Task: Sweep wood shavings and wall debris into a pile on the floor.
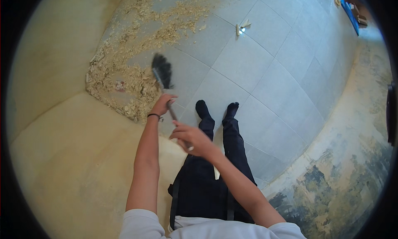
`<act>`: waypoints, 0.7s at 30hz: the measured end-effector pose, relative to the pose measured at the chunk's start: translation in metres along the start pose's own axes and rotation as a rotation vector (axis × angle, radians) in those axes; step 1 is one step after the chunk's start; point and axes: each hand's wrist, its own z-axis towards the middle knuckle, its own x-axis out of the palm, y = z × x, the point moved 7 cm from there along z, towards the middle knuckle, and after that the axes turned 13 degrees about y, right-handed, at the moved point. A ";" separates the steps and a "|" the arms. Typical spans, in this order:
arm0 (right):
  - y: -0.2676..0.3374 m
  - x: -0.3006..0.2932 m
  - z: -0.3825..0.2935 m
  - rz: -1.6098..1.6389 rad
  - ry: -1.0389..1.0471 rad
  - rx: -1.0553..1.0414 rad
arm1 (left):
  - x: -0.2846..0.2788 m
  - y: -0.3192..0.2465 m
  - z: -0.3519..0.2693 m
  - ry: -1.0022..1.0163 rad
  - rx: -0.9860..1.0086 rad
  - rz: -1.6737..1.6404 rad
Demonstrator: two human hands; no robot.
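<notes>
A broom with dark bristles point(163, 71) reaches from my hands down to the tiled floor. My left hand point(163, 104) is closed around the lower part of its handle point(172, 111), close to the head. Nearer my body, my right hand point(192, 138) grips the handle's upper end. The bristles are blurred and lie at the right edge of a heap of pale wood shavings point(146, 83). More shavings point(183, 9) spread along the floor away from me. A small reddish-and-white piece point(120, 86) lies among the heaped shavings; what it is I cannot tell.
Yellowish walls point(62, 52) meet in a corner on the left. Small wooden pieces point(238, 30) lie on the grey tiles point(242, 71) ahead. A blue-edged thing point(349, 13) with wooden blocks is at the far right. A stained wall point(335, 183) runs along the right.
</notes>
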 end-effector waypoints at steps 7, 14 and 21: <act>0.030 0.021 0.026 -0.012 0.015 -0.089 | -0.054 0.000 -0.041 -0.071 -0.164 -0.012; 0.113 -0.130 -0.096 -0.118 -0.179 0.068 | -0.017 -0.196 0.049 -0.026 0.239 0.348; 0.119 -0.194 -0.106 -0.243 -0.450 0.400 | 0.038 -0.256 0.179 0.069 0.244 0.053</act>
